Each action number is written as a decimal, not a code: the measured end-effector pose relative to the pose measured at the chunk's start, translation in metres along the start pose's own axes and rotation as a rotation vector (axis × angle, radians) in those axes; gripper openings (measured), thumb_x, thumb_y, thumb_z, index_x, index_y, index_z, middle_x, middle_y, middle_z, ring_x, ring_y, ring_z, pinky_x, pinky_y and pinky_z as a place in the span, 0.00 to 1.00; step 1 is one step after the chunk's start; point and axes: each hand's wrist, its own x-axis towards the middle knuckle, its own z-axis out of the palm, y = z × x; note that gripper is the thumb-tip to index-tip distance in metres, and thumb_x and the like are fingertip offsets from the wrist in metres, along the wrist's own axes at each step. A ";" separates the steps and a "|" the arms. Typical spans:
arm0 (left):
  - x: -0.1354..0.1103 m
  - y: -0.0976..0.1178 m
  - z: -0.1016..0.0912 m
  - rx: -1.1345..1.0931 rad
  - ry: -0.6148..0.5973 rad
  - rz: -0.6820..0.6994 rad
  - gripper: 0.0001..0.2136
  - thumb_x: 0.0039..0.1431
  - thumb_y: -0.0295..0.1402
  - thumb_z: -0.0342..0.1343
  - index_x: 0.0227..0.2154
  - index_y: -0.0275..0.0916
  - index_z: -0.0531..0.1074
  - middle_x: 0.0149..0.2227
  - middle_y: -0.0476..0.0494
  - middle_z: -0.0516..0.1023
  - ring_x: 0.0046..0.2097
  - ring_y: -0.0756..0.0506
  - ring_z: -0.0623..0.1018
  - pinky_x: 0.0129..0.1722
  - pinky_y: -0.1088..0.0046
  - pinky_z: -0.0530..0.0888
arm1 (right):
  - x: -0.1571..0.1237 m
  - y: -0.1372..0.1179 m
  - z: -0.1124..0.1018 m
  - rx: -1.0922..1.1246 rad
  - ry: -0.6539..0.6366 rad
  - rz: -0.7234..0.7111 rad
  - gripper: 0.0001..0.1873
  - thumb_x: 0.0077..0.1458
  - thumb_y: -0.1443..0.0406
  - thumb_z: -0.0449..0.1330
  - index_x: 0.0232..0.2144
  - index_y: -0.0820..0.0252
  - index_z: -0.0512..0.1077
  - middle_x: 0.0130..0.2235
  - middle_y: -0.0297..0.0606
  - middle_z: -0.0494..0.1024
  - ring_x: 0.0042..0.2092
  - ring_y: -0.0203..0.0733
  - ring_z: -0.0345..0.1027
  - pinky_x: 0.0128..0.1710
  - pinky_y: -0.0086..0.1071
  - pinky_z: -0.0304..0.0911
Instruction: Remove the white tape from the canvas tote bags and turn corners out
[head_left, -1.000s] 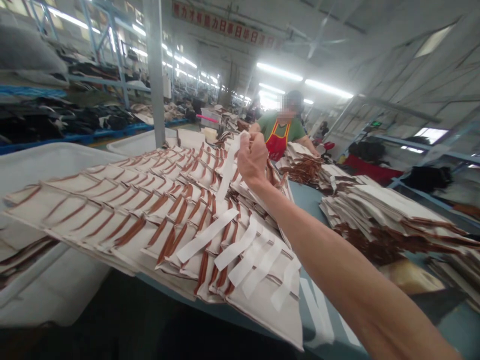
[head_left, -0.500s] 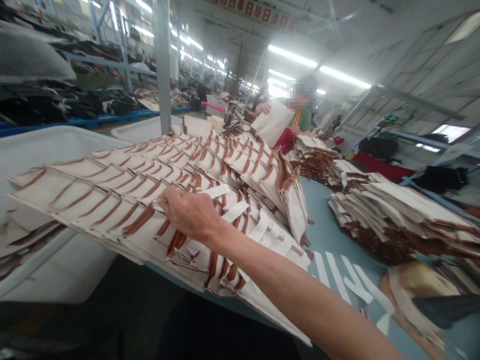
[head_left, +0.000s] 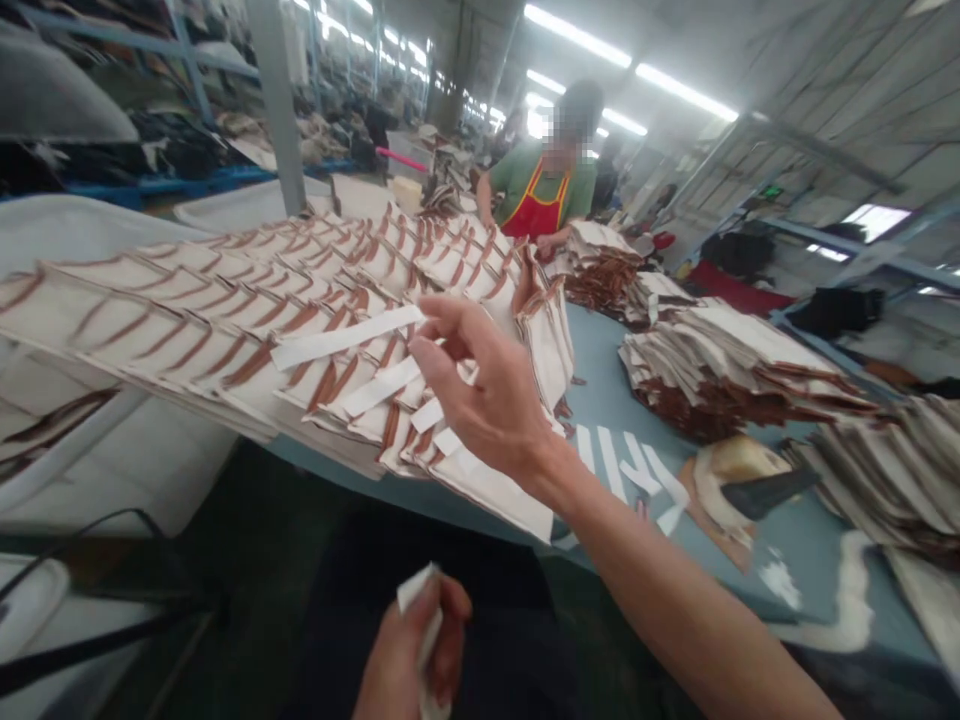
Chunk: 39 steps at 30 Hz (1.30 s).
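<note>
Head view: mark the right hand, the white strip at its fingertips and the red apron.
Right hand point(head_left: 491, 392), head view: back of hand.
White strip point(head_left: 343, 338), head view: middle of its length.
Red apron point(head_left: 535, 214), head view: front.

Open lane: tabletop point(head_left: 592, 365), ran between the overlapped panels point(head_left: 187, 335) and the stacked panels point(head_left: 735, 360); its near part held loose white strips point(head_left: 611, 462). Obstacle right of these: tan block point(head_left: 742, 458), with a dark piece against it. Obstacle at far side: co-worker point(head_left: 536, 195), stood behind the panels. Obstacles, left: grey post point(head_left: 277, 110); pale bin point(head_left: 161, 480), beneath the panels' overhang. Open gap: lay between the right hand point(head_left: 487, 385), over the panels, and the lower left hand point(head_left: 420, 640). Obstacle across near edge: right forearm.
</note>
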 end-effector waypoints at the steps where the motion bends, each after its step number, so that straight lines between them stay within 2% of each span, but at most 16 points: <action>1: -0.002 0.010 0.008 -0.158 0.006 0.014 0.20 0.74 0.42 0.56 0.28 0.35 0.76 0.17 0.57 0.60 0.18 0.56 0.60 0.18 0.81 0.61 | -0.025 -0.004 -0.012 0.035 0.020 0.036 0.13 0.71 0.65 0.58 0.55 0.59 0.70 0.43 0.37 0.82 0.37 0.38 0.75 0.42 0.33 0.74; 3: -0.006 0.034 0.026 -0.402 0.067 0.006 0.25 0.78 0.32 0.44 0.24 0.34 0.74 0.15 0.56 0.57 0.15 0.56 0.58 0.15 0.81 0.57 | -0.081 -0.011 -0.028 0.028 0.024 0.074 0.13 0.69 0.68 0.59 0.54 0.57 0.70 0.42 0.36 0.82 0.35 0.35 0.75 0.40 0.31 0.74; 4: -0.008 0.045 0.035 -0.495 0.089 -0.034 0.27 0.79 0.31 0.40 0.23 0.33 0.73 0.15 0.56 0.57 0.14 0.56 0.59 0.14 0.81 0.55 | -0.109 -0.015 -0.033 0.000 0.018 0.088 0.13 0.68 0.69 0.59 0.54 0.57 0.71 0.42 0.36 0.82 0.35 0.35 0.75 0.40 0.31 0.75; 6: -0.011 0.062 0.049 -0.526 0.092 -0.058 0.29 0.80 0.31 0.36 0.23 0.34 0.71 0.15 0.57 0.57 0.13 0.57 0.61 0.13 0.82 0.56 | -0.161 -0.020 -0.039 -0.021 0.012 0.141 0.16 0.66 0.71 0.60 0.54 0.56 0.70 0.41 0.37 0.82 0.33 0.35 0.76 0.38 0.31 0.76; 9: -0.015 0.066 0.062 -0.518 0.079 -0.082 0.29 0.81 0.31 0.33 0.23 0.35 0.69 0.15 0.57 0.58 0.13 0.57 0.62 0.13 0.82 0.59 | -0.217 -0.030 -0.039 -0.050 -0.016 0.152 0.20 0.64 0.69 0.62 0.57 0.57 0.69 0.42 0.40 0.83 0.36 0.40 0.78 0.37 0.33 0.77; 12: -0.017 0.056 0.072 -0.501 0.054 -0.105 0.28 0.82 0.31 0.32 0.23 0.37 0.67 0.16 0.58 0.58 0.13 0.57 0.62 0.12 0.82 0.60 | -0.244 -0.042 -0.038 -0.122 -0.039 0.038 0.18 0.64 0.68 0.63 0.56 0.59 0.69 0.43 0.45 0.84 0.41 0.46 0.81 0.40 0.37 0.79; 15: -0.019 0.045 0.082 -0.476 0.033 -0.119 0.27 0.82 0.32 0.33 0.24 0.37 0.66 0.16 0.59 0.58 0.13 0.57 0.62 0.12 0.83 0.60 | -0.251 -0.052 -0.040 -0.136 -0.005 -0.036 0.13 0.66 0.69 0.62 0.51 0.56 0.70 0.39 0.42 0.84 0.37 0.43 0.80 0.37 0.35 0.76; 20: -0.023 0.036 0.091 -0.399 0.051 -0.098 0.27 0.81 0.31 0.34 0.25 0.36 0.68 0.16 0.58 0.58 0.13 0.57 0.62 0.13 0.83 0.60 | -0.251 -0.061 -0.047 -0.031 0.041 -0.022 0.06 0.68 0.71 0.60 0.40 0.54 0.72 0.32 0.36 0.82 0.30 0.38 0.74 0.31 0.31 0.70; 24: -0.024 0.030 0.091 -0.289 0.082 -0.052 0.27 0.80 0.33 0.37 0.24 0.35 0.71 0.16 0.56 0.58 0.14 0.56 0.61 0.14 0.82 0.60 | -0.252 -0.068 -0.048 0.238 0.097 0.219 0.06 0.67 0.69 0.60 0.35 0.56 0.73 0.31 0.36 0.79 0.31 0.38 0.73 0.32 0.31 0.69; 27: -0.022 0.026 0.088 -0.197 0.098 -0.037 0.26 0.79 0.31 0.39 0.23 0.35 0.72 0.17 0.55 0.59 0.16 0.55 0.61 0.15 0.81 0.62 | -0.252 -0.072 -0.049 0.399 0.064 0.451 0.11 0.66 0.68 0.61 0.29 0.57 0.72 0.28 0.32 0.74 0.28 0.35 0.68 0.30 0.29 0.65; 29: -0.020 0.022 0.085 -0.133 0.107 -0.025 0.24 0.77 0.30 0.42 0.24 0.35 0.73 0.17 0.55 0.60 0.17 0.55 0.62 0.17 0.80 0.64 | -0.251 -0.071 -0.051 0.424 0.044 0.553 0.13 0.66 0.67 0.60 0.27 0.57 0.70 0.27 0.30 0.72 0.27 0.34 0.65 0.29 0.28 0.63; 31: -0.017 0.017 0.079 -0.058 0.112 -0.006 0.19 0.73 0.32 0.50 0.26 0.35 0.76 0.18 0.54 0.64 0.19 0.53 0.65 0.19 0.79 0.68 | -0.248 -0.067 -0.056 0.383 0.057 0.586 0.12 0.66 0.67 0.59 0.27 0.57 0.69 0.27 0.30 0.72 0.28 0.34 0.65 0.29 0.28 0.62; 33: -0.016 0.011 0.071 0.032 0.110 0.029 0.12 0.65 0.37 0.62 0.28 0.35 0.78 0.20 0.53 0.70 0.21 0.52 0.69 0.20 0.78 0.70 | -0.243 -0.061 -0.061 0.283 0.079 0.534 0.11 0.66 0.68 0.58 0.29 0.57 0.69 0.28 0.31 0.72 0.28 0.35 0.66 0.30 0.28 0.62; 35: -0.014 0.005 0.063 0.129 0.105 0.073 0.16 0.52 0.43 0.74 0.29 0.34 0.80 0.22 0.51 0.75 0.23 0.51 0.71 0.22 0.79 0.71 | -0.237 -0.054 -0.066 0.166 0.063 0.401 0.09 0.66 0.69 0.57 0.31 0.57 0.69 0.30 0.33 0.74 0.30 0.36 0.68 0.31 0.29 0.64; 37: -0.013 0.001 0.057 0.215 0.090 0.099 0.22 0.43 0.48 0.79 0.29 0.32 0.81 0.23 0.49 0.78 0.25 0.51 0.72 0.23 0.79 0.71 | -0.233 -0.048 -0.067 0.049 -0.021 0.252 0.08 0.66 0.71 0.57 0.33 0.56 0.69 0.33 0.36 0.78 0.33 0.38 0.72 0.34 0.30 0.66; 39: -0.012 -0.002 0.053 0.269 0.074 0.100 0.26 0.41 0.52 0.78 0.28 0.32 0.81 0.24 0.47 0.79 0.26 0.50 0.73 0.25 0.78 0.72 | -0.232 -0.044 -0.066 -0.059 -0.134 0.152 0.08 0.67 0.71 0.57 0.34 0.56 0.70 0.35 0.38 0.81 0.35 0.40 0.76 0.36 0.32 0.69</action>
